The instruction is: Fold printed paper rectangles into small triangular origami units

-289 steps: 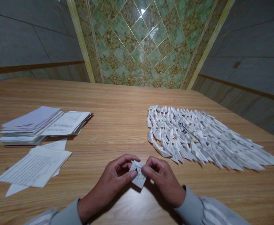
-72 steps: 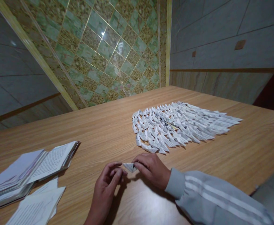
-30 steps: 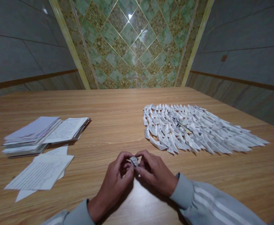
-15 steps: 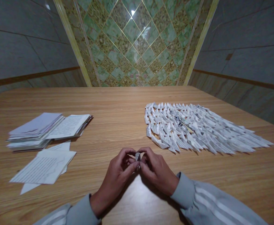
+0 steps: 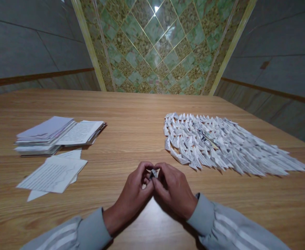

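Note:
Between my two hands, near the middle of the table, is a small folded piece of paper (image 5: 153,173), mostly covered by the fingers. My left hand (image 5: 138,184) pinches it from the left with thumb and forefinger. From the other side my right hand (image 5: 171,185) grips it in the same way, and the fingertips of both hands nearly meet. Just beyond, to the right, many folded paper boats (image 5: 207,142) stand packed in rows, their points sticking up.
The wooden table (image 5: 131,118) reaches back to a tiled wall (image 5: 162,52). On its left lie a stack of paper sheets (image 5: 45,130), a second printed pile (image 5: 81,132) against it, and a few loose printed sheets (image 5: 53,173) in front.
Both hands keep hold of the folded paper, which now sits lower between the fingers and shows a different, tilted side. The whole view has shifted slightly.

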### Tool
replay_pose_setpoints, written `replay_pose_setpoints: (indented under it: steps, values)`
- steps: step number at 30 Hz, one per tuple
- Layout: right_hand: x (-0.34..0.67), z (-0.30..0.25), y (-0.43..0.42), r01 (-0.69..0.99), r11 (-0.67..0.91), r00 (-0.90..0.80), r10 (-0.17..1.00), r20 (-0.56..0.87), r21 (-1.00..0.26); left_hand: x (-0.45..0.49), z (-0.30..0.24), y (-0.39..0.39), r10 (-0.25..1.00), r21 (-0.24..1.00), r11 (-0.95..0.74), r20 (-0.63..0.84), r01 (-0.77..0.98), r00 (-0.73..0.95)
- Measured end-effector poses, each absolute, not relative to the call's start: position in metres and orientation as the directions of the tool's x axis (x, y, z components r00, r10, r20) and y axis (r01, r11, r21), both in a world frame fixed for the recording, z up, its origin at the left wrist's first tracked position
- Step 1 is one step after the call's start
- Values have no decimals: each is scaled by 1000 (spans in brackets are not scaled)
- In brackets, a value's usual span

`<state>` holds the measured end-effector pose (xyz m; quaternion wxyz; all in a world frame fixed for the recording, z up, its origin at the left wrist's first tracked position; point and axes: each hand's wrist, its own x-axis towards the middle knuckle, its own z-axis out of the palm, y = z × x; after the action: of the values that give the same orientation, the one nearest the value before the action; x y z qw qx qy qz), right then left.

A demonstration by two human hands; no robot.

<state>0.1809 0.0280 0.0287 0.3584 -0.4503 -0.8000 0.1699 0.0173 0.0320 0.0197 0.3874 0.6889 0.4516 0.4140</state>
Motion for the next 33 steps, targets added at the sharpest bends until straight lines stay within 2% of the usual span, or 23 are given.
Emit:
replay_pose_setpoints:
  steps: [6, 15, 17, 19, 22, 24, 28, 33]
  values:
    - [183, 25, 29, 659, 566, -319, 807, 497, -496, 20, 24, 30, 958, 935, -252, 205, 249, 200]
    - [187, 33, 28, 637, 624, -421, 773, 474, -453, 20, 24, 28, 978, 989, -134, 141, -56, 152]
    - [188, 34, 28, 583, 633, -434, 773, 462, -510, 19, 23, 29, 978, 987, -139, 150, -87, 144]
    - [189, 34, 28, 494, 602, -428, 797, 427, -627, 18, 22, 30, 978, 984, -142, 156, -107, 141]
    - [190, 31, 29, 347, 427, -340, 887, 313, -835, 18, 21, 30, 972, 976, -174, 192, -133, 136]
    - [190, 29, 30, 261, 305, -270, 934, 233, -916, 18, 22, 29, 957, 964, -237, 253, -119, 145]
    - [191, 27, 31, 207, 219, -290, 944, 154, -953, 17, 23, 27, 917, 936, -352, 350, -26, 190]
    - [190, 26, 30, 232, 219, -282, 948, 150, -948, 17, 24, 26, 921, 941, -339, 328, 16, 212]
